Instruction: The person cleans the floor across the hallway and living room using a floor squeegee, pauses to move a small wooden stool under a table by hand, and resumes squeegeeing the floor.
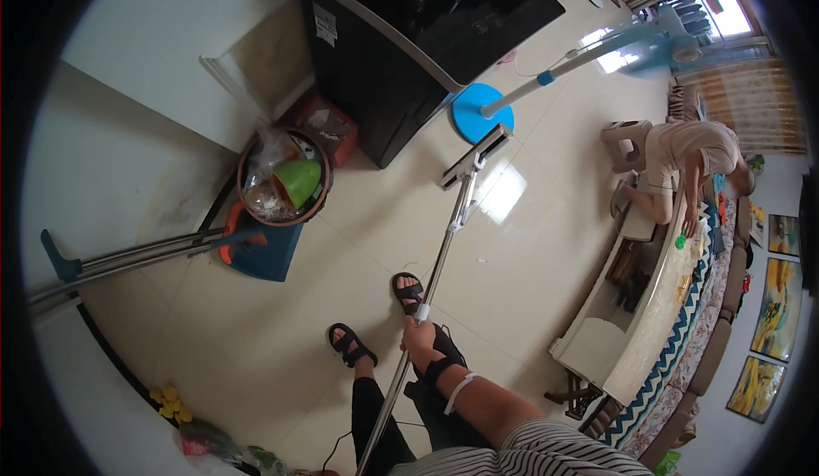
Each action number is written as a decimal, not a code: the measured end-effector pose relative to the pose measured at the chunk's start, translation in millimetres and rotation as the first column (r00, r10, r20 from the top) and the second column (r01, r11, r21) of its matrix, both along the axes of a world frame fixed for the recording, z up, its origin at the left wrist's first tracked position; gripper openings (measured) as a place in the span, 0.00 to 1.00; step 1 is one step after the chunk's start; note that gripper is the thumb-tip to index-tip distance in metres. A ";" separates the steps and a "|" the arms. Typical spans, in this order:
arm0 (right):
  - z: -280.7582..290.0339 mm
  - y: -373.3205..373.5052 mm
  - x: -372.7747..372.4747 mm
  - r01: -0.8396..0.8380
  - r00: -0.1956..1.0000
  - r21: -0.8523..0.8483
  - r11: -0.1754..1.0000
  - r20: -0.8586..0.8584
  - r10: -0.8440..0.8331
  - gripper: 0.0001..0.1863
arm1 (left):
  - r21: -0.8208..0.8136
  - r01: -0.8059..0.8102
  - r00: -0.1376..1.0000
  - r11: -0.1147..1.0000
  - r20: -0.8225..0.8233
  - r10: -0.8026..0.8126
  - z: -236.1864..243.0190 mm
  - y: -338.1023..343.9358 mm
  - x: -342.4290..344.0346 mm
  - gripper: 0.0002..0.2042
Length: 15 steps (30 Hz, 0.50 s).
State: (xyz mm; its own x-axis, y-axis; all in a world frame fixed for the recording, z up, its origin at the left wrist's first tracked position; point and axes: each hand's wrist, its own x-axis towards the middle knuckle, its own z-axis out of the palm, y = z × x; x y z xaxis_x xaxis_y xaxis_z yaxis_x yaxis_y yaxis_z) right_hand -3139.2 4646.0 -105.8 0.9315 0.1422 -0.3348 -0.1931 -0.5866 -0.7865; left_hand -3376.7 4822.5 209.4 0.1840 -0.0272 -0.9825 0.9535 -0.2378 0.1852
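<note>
My right hand (418, 337) is wrapped round the metal pole of a sponge mop (441, 263). A black band and a white band circle that wrist. The pole slants from the lower edge up to the mop head (476, 159), which is on the shiny tiled floor beside the round blue base (483, 113) of a standing fan. My left hand is out of view. Below the hand, my feet in black sandals (350, 345) stand on the tiles.
At the left stand a full waste bin (319, 211), a blue dustpan (271, 254) and a red container (334, 130). A black cabinet (367, 75) rises ahead. On the right, another person (693, 156) leans over a long table (644, 339). A cord (337, 442) lies near my legs.
</note>
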 end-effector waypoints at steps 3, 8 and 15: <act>3.7 15.3 27.5 0.242 0.949 -0.206 0.948 -0.155 -0.276 0.20 | -0.019 -0.029 1.000 0.999 -0.002 0.029 6.8 3.3 12.8 0.10; 101.2 43.9 42.1 0.535 0.739 0.115 0.837 -0.543 -0.398 0.14 | 0.016 0.092 0.994 0.996 0.049 -0.093 4.1 3.5 -50.1 0.10; 125.8 26.5 -11.0 0.773 0.190 -0.094 0.627 -0.909 -0.370 0.12 | 0.084 0.131 0.991 0.988 -0.003 -0.131 13.6 2.7 -72.7 0.11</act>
State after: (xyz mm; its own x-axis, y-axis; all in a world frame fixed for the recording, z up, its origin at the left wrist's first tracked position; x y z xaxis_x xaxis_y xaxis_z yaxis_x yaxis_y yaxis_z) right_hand -3150.2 4672.5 20.1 0.0845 -0.0265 -0.9961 -0.9662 0.2422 -0.0884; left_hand -3449.4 4825.2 223.1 0.1863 0.0313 -0.9820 0.9128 -0.3752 0.1612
